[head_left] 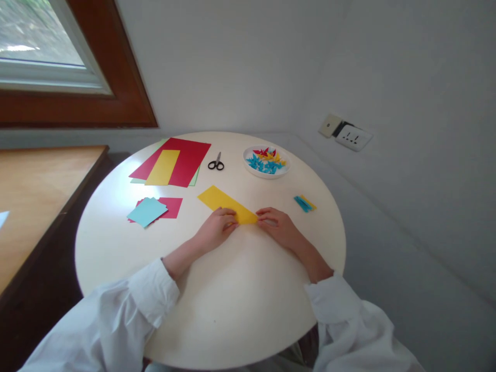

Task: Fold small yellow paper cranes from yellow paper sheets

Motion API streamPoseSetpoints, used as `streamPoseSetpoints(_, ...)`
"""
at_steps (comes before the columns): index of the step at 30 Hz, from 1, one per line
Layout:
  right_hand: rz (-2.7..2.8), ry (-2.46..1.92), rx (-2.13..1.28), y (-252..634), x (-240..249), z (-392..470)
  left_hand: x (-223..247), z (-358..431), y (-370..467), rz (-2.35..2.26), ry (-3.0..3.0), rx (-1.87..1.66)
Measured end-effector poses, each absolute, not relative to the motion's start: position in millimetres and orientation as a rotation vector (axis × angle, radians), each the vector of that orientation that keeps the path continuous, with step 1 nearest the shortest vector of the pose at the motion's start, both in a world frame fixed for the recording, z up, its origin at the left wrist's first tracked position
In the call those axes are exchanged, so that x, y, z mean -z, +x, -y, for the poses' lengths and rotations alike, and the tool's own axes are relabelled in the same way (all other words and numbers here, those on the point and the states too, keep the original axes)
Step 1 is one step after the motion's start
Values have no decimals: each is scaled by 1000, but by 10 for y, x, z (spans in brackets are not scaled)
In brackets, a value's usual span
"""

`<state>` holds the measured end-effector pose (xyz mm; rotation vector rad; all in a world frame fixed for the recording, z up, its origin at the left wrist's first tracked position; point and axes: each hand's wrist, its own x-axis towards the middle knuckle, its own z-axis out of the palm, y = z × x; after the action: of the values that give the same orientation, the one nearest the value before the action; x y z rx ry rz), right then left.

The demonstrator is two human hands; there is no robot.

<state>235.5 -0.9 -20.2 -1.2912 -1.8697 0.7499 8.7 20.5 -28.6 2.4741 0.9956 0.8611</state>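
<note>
A strip of yellow paper (227, 202) lies slantwise on the round white table (232, 289), its near right end between my hands. My left hand (217, 227) has its fingers closed on the strip's near edge. At the pointed right end, the fingertips of my right hand (279, 225) pinch the paper's corner. Beyond the strip, black-handled scissors (216, 164) rest on the table with the blades pointing away.
A white dish (266, 174) holds small red, yellow and blue folded pieces. Blue and yellow strips (304, 203) lie at right. At left are light blue squares (147, 212), a pink sheet (174, 207), red sheets (186, 160) and a yellow piece (163, 168).
</note>
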Motion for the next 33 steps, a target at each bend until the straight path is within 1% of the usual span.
streamPoseSetpoints(2,1896,-1282,-690,2326,181,18,310,-197,86,-1004,2441,-881)
streamPoseSetpoints(5,1993,-1262,-504,2266,146,52,309,-155,93,-1057,2415,-933)
streamPoseSetpoints(9,2124,-1149,-345,2184,125,101,219,-72,116,-1133,2444,-945)
streamPoseSetpoints(13,2175,-1091,-318,2168,122,119,119,-21,105,-899,2348,-863)
streamPoseSetpoints(17,2205,-1060,-286,2169,94,151,114,-25,19,-771,2322,-830)
streamPoseSetpoints(22,2340,-918,-271,2072,60,232,153,-74,-114,-783,2460,-762)
streamPoseSetpoints(25,2422,-873,-189,2008,57,263,148,-69,-159,-882,2638,-728)
streamPoseSetpoints(30,2521,-955,64,1925,56,302,86,49,-168,-974,2849,-725)
streamPoseSetpoints(33,2562,-977,71,1888,67,316,43,144,-163,-971,2873,-645)
